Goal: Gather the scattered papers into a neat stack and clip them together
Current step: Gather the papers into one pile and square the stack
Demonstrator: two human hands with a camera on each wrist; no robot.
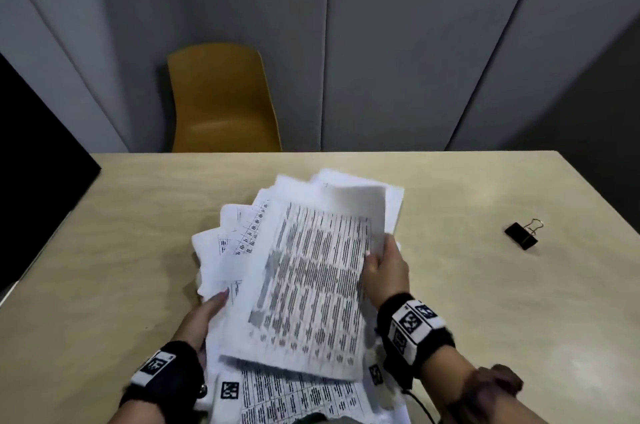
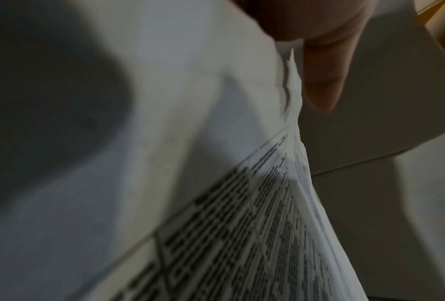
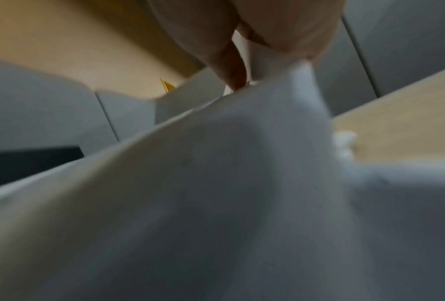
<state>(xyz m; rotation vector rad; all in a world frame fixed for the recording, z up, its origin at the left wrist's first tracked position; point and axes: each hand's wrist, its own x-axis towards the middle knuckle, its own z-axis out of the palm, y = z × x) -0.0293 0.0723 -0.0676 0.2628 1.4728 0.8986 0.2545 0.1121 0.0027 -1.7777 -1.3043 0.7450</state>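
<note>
A loose, fanned pile of printed white papers sits in the middle of the wooden table, raised between both hands. My left hand holds the pile's left edge, thumb on top and the other fingers hidden beneath. My right hand grips the right edge of the top sheets, whose far corner curls up. The left wrist view shows a finger against the paper edges. The right wrist view shows fingers pinching white paper. A black binder clip lies alone on the table at the right.
A yellow chair stands behind the table's far edge, against grey wall panels. A black panel borders the table's left side. More printed sheets lie at the near edge.
</note>
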